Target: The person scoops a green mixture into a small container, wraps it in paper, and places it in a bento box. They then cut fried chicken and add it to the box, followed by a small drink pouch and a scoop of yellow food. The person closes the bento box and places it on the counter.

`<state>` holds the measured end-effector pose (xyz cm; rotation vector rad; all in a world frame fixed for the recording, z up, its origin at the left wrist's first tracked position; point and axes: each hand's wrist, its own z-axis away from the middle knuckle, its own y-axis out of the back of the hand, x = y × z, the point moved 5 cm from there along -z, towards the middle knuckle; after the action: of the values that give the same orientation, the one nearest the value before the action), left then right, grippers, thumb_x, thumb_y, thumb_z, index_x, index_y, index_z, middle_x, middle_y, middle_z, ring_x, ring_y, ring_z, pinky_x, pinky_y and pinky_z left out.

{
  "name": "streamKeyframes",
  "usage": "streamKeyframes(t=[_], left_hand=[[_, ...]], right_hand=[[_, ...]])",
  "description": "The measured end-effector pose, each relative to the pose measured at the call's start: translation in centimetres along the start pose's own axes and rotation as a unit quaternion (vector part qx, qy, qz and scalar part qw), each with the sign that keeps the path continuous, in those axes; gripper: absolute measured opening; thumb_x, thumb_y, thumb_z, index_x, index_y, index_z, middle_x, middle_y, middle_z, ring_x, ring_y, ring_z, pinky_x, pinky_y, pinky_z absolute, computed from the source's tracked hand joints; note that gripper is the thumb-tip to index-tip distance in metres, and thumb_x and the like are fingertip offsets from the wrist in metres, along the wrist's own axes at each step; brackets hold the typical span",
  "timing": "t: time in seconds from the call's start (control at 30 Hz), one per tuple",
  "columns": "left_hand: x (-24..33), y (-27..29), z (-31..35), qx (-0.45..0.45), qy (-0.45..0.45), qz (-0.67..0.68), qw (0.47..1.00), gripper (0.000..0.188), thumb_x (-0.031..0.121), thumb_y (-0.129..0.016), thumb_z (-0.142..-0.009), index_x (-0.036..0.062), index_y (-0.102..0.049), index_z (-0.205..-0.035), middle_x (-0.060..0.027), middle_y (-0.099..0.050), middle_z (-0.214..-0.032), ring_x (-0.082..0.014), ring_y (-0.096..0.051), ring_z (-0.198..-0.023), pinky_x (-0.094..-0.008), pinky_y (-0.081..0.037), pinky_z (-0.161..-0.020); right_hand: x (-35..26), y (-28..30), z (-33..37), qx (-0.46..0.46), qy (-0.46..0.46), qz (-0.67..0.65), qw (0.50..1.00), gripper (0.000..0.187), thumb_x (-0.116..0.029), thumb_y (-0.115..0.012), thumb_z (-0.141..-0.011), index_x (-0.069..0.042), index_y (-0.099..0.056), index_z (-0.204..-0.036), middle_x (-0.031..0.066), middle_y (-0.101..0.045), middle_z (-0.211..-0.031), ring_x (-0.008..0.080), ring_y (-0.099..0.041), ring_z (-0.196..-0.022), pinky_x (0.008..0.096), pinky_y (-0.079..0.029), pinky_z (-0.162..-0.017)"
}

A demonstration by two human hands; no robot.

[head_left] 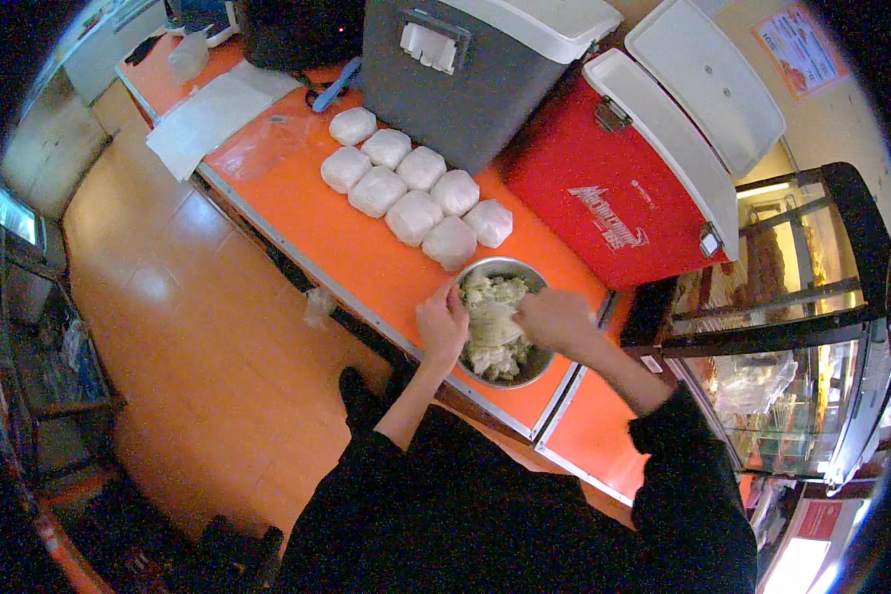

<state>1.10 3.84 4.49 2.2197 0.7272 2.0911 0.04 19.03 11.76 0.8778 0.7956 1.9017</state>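
Note:
A round metal bowl (537, 364) sits on the orange counter in front of me. It holds a pale green and white chopped mixture (493, 351). My left hand (443, 322) is closed on the near left rim of the bowl. Over the right side of the bowl, my right hand (554, 322) is curled into a fist, slightly blurred; what it grips is hidden by the fingers. Just beyond the bowl lie several rounded white wrapped packages (377, 191), set in two rows.
A grey cooler box (455, 94) and a red cooler box (604, 183) with its white lid raised stand along the back. To the right is a glass display case (762, 386). White sheets (213, 119) and a blue-handled tool (337, 87) lie farther left on the counter (277, 188).

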Motion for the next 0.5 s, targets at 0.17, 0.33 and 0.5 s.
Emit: streamKeyframes(t=[0.17, 0.33, 0.5], left_hand=[[-0.3, 0.4, 0.4, -0.025, 0.029, -0.018, 0.999, 0.021, 0.009, -0.049, -0.083, -0.0005, -0.062, -0.098, -0.0206, -0.063, -0.074, -0.0337, -0.062, -0.066, -0.0375, -0.047, -0.058], [-0.7, 0.7, 0.5, 0.023, -0.005, 0.055, 0.998, 0.021, 0.008, -0.051, -0.083, -0.0015, -0.062, -0.097, -0.0200, -0.064, -0.077, -0.0299, -0.063, -0.067, -0.0352, -0.047, -0.059], [-0.9, 0.6, 0.2, 0.004, -0.024, 0.069, 0.997, 0.020, 0.007, -0.053, -0.081, -0.0033, -0.062, -0.096, -0.0203, -0.063, -0.076, -0.0282, -0.063, -0.065, -0.0337, -0.047, -0.059]], right_hand=[[-0.4, -2.0, 0.0, 0.011, -0.041, -0.047, 0.998, 0.027, -0.027, -0.050, -0.084, -0.005, -0.064, -0.089, 0.0177, -0.064, -0.084, 0.0314, -0.064, -0.078, 0.0439, -0.051, -0.063], [3.7, -0.6, 3.1, 0.090, -0.030, -0.021, 0.995, 0.023, -0.020, -0.048, -0.081, -0.005, -0.058, -0.096, 0.0182, -0.063, -0.081, 0.0320, -0.064, -0.076, 0.0450, -0.050, -0.062], [3.2, -2.2, 1.3, 0.093, 0.015, -0.069, 0.993, 0.025, -0.018, -0.048, -0.080, -0.005, -0.054, -0.101, 0.0181, -0.061, -0.078, 0.0339, -0.062, -0.071, 0.0452, -0.050, -0.060]])
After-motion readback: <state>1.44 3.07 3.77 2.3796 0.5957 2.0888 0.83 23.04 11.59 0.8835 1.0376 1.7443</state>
